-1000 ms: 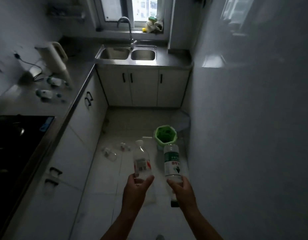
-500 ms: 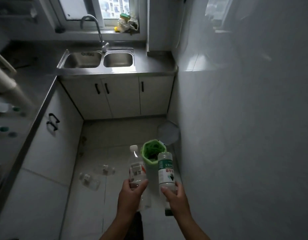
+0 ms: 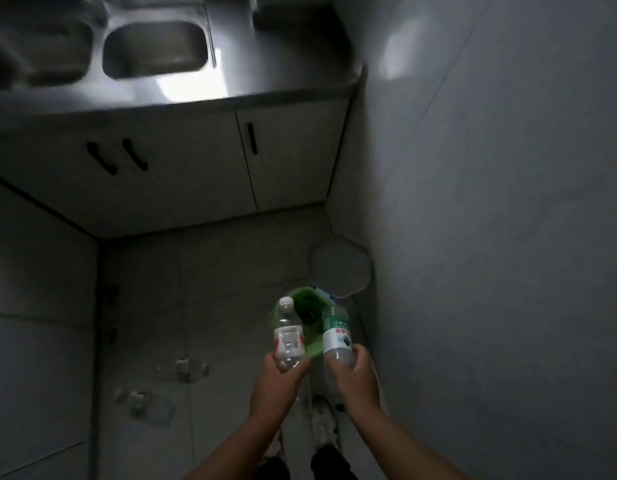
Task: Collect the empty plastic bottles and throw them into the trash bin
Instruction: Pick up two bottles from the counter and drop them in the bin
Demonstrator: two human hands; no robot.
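Left hand (image 3: 276,382): we grip the base of a clear bottle with a red-and-white label (image 3: 288,336), cap pointing away from us
Right hand (image 3: 355,377): we hold a green-labelled bottle (image 3: 336,332) by its lower end
Trash bin (image 3: 305,296): green-lined, on the floor by the wall, just beyond both bottles
Floor: two more clear bottles, one (image 3: 184,366) nearer the bin, another (image 3: 140,403) further left

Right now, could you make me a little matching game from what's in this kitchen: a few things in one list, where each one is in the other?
Things:
1. red-label bottle
2. green-label bottle
3. clear bottle
4. trash bin

Places:
A. lying on the floor tiles
B. in the right hand
C. below both held bottles
D. in the left hand

Pairs: 1-D, 2-B, 3-A, 4-C
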